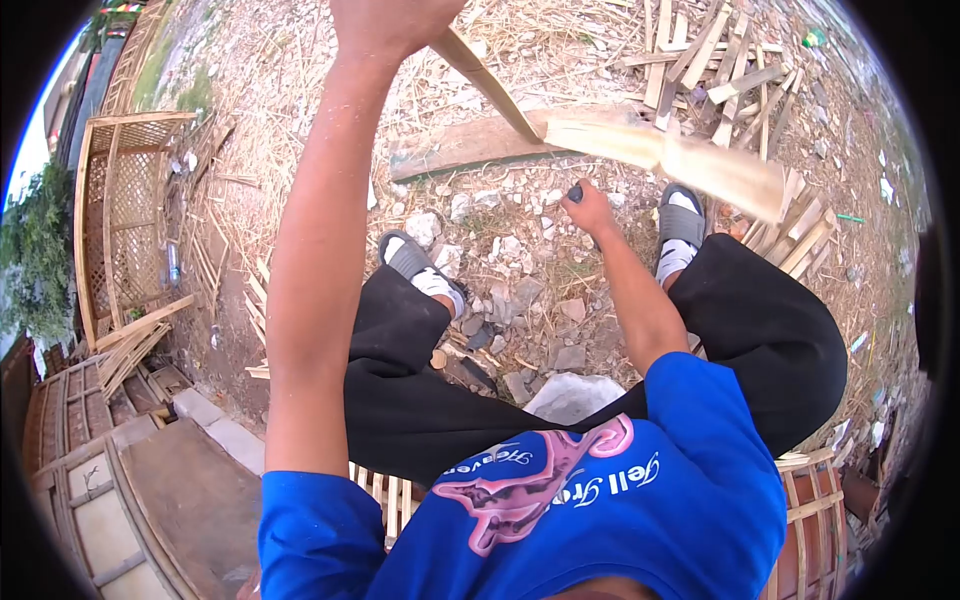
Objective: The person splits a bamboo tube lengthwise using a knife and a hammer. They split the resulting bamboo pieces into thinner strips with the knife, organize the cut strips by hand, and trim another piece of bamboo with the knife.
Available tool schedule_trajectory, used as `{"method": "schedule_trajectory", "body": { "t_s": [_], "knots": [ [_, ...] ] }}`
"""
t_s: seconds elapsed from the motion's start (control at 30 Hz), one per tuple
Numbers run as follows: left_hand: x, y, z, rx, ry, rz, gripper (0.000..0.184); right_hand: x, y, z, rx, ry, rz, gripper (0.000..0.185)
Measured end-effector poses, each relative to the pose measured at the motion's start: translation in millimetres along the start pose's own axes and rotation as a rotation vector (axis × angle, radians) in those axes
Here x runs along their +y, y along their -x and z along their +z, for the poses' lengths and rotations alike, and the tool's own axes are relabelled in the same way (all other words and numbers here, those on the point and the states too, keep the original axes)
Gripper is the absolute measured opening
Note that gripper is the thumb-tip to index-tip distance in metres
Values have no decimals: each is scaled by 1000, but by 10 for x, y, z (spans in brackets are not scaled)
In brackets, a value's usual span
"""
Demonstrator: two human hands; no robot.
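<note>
My left hand (395,22) is at the top edge, partly cut off, closed around a long strip of wood (488,88) that slants down to the right. The strip's lower end is at a flat board (470,145) lying on the ground. A pale split piece of wood (610,143) extends right from there, its far end smeared by motion; I cannot tell whether the two are joined. Low between my feet, my right hand (590,212) is closed on a dark handle (575,193). The rest of that tool cannot be made out.
Stones (505,250) and straw cover the ground between my sandals (410,258). Cut wood strips (715,70) are heaped at upper right, with another stack (800,230) beside my right foot. Lattice wooden frames (125,220) stand at left. A large pale rock (573,398) is close to my body.
</note>
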State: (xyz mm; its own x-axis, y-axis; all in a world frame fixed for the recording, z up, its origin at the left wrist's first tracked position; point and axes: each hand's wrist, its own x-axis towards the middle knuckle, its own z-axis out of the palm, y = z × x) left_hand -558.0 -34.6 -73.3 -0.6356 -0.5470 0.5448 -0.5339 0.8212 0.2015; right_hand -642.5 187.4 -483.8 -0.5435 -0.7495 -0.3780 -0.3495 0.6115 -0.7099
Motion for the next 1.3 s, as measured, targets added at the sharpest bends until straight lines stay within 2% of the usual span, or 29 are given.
{"method": "schedule_trajectory", "body": {
  "t_s": [0.07, 0.1, 0.27, 0.33, 0.37, 0.47, 0.57, 0.67, 0.77, 0.9, 1.0, 1.2, 1.3],
  "knots": [
    [61, 27, 64, 18, 36, 98, 28, -14, 78, -100, -1, 34, -7, 51],
    [120, 51, 56, 6, 40, 93, 25, -45, 114, -170, -50, 32, 26, 67],
    [208, 141, -41, -41, 43, 94, 18, 109, 352, -193, 12, 72, 36, 61],
    [119, 198, -83, -40, -8, 162, 28, 168, 459, -181, 5, 106, 35, 56],
    [49, 241, -97, -39, -35, 195, 33, 189, 542, -137, 87, 107, 21, 49],
    [-338, 479, -81, -13, -152, 232, 32, 160, 695, -151, 62, 131, 6, 48],
    [-486, 639, -200, -65, -109, 134, 26, -144, 898, -270, 59, 119, 44, 48],
    [-635, 772, -257, -75, -84, 66, 23, 51, 775, 10, 89, 14, -36, 48],
    [-693, 887, -327, -87, -67, -5, 23, 99, 747, 112, 87, 110, 116, 48],
    [-730, 942, -348, -99, -63, -55, 21, 149, 775, 152, 85, 58, 77, 49],
    [-735, 942, -351, -64, -16, -68, 21, 80, 888, 43, 88, -2, 61, 50],
    [-739, 1007, -443, -170, -78, -88, 21, 256, 747, 287, 63, 27, 143, 51],
    [-736, 1124, -584, -224, -4, -28, 31, 325, 751, 266, 76, -9, 118, 52]
  ]
}}
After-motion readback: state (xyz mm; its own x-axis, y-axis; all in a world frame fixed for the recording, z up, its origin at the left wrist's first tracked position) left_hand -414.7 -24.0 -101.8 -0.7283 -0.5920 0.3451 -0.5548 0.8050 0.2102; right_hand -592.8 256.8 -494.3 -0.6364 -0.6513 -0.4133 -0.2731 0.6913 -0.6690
